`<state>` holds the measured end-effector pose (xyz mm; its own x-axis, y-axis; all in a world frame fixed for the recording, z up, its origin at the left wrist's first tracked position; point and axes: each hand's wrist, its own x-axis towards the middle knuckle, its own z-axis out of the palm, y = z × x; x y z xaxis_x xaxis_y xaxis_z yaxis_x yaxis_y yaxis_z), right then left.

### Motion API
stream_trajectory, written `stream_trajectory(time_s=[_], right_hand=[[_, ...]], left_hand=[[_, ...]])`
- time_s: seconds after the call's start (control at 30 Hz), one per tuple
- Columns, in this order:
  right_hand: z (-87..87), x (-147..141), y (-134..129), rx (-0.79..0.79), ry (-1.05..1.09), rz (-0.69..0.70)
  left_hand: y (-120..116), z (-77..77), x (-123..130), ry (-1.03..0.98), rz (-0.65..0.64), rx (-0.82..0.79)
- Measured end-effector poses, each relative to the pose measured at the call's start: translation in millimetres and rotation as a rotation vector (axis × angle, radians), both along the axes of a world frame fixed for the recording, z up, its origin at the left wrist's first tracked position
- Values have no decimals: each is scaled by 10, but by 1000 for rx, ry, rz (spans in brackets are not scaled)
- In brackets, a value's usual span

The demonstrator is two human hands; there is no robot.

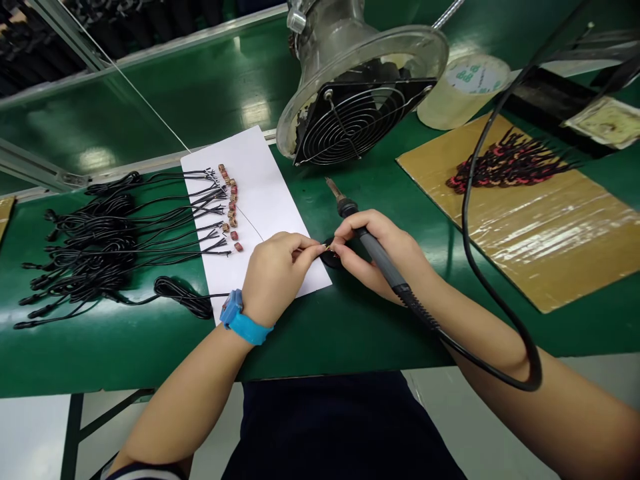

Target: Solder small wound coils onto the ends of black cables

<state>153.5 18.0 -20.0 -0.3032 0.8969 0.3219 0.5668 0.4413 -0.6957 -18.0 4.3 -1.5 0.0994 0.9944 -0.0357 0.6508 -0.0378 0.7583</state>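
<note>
My left hand (283, 270), with a blue watch (250, 328) on its wrist, pinches a small wire end at its fingertips. A black cable (183, 297) runs from the coil on the left towards that wrist. The fingertips of my right hand (383, 250) meet the left ones at the same small piece, whose details are too tiny to tell. A soldering iron (380, 257) rests in the right hand, its tip pointing up and away. On the white paper (280, 193) lie cable ends beside a row of small reddish-brown parts (233, 207).
Bundled black cables (100, 247) lie at the left. A fume hood with a fan (350, 123) hangs over the back. Behind it stands a tape roll (443, 100). Red and black wires (505, 167) lie on brown cardboard (540, 247). The iron's cord loops at the right.
</note>
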Motion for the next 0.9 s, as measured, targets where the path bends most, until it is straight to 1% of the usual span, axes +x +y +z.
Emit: stream_trajectory(time_s=[0.1,0.2,0.37,0.53,0.63,0.73,0.8,0.9], right_hand=[[1,1,-2,-11,12,-7],[6,-2,-9,-10,32,-6],[22,-20,-21,-54,47,-21],[25,-21,-7,-57,18,-10],[13,-14,-3,-57,15,24],[-1,-11,-8,-49,29,54],[-9,-11,-12,-50,32,67],[-15,-12,-12,-43,38,64]], left_hand=[[1,-16,-19,29,-47,42],[36,-49,-27,-43,-89,6],[81,-62,-21,-102,-95,-62],[79,-50,-14,-96,-117,-69],[60,-48,-15,-41,-156,-48],[43,-40,-13,96,-231,-5],[40,-30,-4,162,-272,-4],[51,-17,21,155,-267,-45]])
